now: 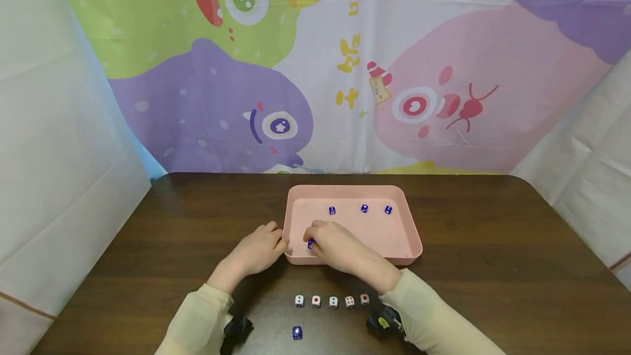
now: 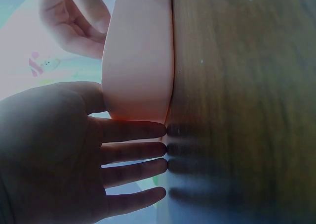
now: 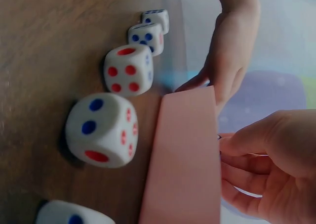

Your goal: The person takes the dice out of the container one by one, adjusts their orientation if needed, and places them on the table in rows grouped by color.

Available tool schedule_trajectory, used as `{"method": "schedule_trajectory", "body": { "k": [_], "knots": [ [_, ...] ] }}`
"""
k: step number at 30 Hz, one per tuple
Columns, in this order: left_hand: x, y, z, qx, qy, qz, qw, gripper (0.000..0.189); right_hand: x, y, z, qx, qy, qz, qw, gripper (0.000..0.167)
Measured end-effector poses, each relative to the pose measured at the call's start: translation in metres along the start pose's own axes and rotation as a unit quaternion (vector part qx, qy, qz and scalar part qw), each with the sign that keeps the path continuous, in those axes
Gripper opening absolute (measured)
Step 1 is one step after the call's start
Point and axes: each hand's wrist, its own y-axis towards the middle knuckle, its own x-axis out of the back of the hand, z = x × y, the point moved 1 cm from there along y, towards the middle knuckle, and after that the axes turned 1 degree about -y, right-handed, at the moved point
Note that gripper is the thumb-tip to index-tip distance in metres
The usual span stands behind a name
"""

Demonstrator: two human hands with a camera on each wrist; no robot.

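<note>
A pink tray point(image 1: 355, 261) sits on the brown table. My left hand point(image 1: 258, 248) is at its left end, thumb against the tray wall point(image 2: 138, 56). In the left wrist view the straight fingers point(image 2: 136, 169) reach down to the tabletop. My right hand point(image 1: 337, 245) reaches into the tray's front left, thumb and fingertips pinching a blue die point(image 1: 311, 244). The right wrist view shows that hand point(image 3: 276, 164) bent behind the tray wall, which hides most of the die. Three more blue dice stand along the back: left point(image 1: 332, 210), middle point(image 1: 364, 209) and right point(image 1: 388, 210).
In front of the tray runs a row of several white dice, with a middle die point(image 1: 333, 302) among them. Nearer me, one blue die point(image 1: 297, 333) rests on the table point(image 1: 473, 289). A printed cloth point(image 1: 335, 125) hangs behind the table's far edge.
</note>
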Motion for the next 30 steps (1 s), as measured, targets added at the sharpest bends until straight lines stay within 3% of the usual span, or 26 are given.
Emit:
{"method": "schedule_trajectory", "body": {
  "k": [26,30],
  "knots": [
    [-0.001,-0.001,0.000,0.005,-0.003,0.002,1.0000,0.028,0.017,-0.029,0.017,0.054,0.011,-0.041,0.9976,0.010],
    [-0.001,0.000,0.000,0.004,-0.001,-0.001,1.0000,0.029,0.019,-0.033,0.020,0.050,0.016,-0.025,0.9983,0.010]
  ]
}}
